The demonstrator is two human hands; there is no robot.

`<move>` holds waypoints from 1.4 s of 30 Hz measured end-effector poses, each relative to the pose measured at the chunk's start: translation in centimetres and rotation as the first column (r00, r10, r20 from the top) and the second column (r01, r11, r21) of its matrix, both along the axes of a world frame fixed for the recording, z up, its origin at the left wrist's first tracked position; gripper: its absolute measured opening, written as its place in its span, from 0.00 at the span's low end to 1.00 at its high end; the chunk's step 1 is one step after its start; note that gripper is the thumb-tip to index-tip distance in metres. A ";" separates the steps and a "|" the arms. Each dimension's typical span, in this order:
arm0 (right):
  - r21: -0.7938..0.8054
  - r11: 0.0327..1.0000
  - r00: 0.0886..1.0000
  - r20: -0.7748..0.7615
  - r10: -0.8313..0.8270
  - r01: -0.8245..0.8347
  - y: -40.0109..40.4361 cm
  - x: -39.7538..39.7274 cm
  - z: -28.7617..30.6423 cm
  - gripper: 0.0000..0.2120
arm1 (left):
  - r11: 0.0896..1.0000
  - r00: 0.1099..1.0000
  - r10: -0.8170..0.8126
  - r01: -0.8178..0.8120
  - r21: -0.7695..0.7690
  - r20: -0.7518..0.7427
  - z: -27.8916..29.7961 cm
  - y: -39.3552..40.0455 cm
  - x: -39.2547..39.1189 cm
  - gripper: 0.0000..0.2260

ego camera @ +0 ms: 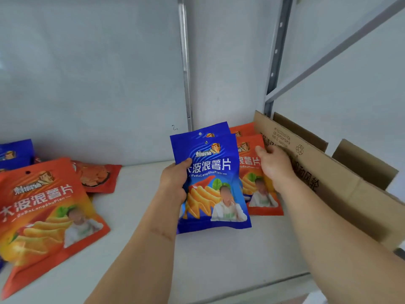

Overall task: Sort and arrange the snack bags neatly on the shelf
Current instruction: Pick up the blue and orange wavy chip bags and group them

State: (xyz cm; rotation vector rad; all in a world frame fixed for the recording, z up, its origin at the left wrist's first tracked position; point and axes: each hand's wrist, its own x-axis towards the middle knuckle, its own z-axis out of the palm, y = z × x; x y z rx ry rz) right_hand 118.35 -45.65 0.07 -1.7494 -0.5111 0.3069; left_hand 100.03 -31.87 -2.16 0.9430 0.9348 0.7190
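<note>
The fingers (pixel 186 163) of the left hand (pixel 175 181) were curled tight round the left edge of a blue bag (pixel 210 178), held upright just left of the cardboard box (pixel 324 172). The right hand (pixel 274 165) lay closed on the orange bags (pixel 258 172) leaning against that box. Far left of the box, on the shelf (pixel 142 249), lay a big orange bag (pixel 43 211).
</note>
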 end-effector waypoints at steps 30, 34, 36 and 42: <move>-0.360 0.931 0.327 0.888 0.323 0.060 6.0 -13.9 -0.5 0.10 | 0.077 0.496 0.798 0.480 0.874 -0.342 1.1 0.2 -10.0 0.05; -0.346 0.937 0.315 0.886 0.340 -0.040 8.7 -19.2 -0.6 0.09 | 0.017 0.474 0.832 0.499 0.866 -0.290 1.2 1.1 -15.5 0.07; -0.333 0.940 0.315 0.886 0.339 -0.075 9.9 -22.0 -0.6 0.09 | 0.026 0.461 0.838 0.499 0.866 -0.291 1.5 1.4 -18.1 0.06; -0.392 0.909 0.314 0.853 0.416 -0.140 12.6 -29.2 -0.8 0.11 | 0.048 0.441 0.852 0.472 0.880 -0.283 2.1 2.5 -25.4 0.05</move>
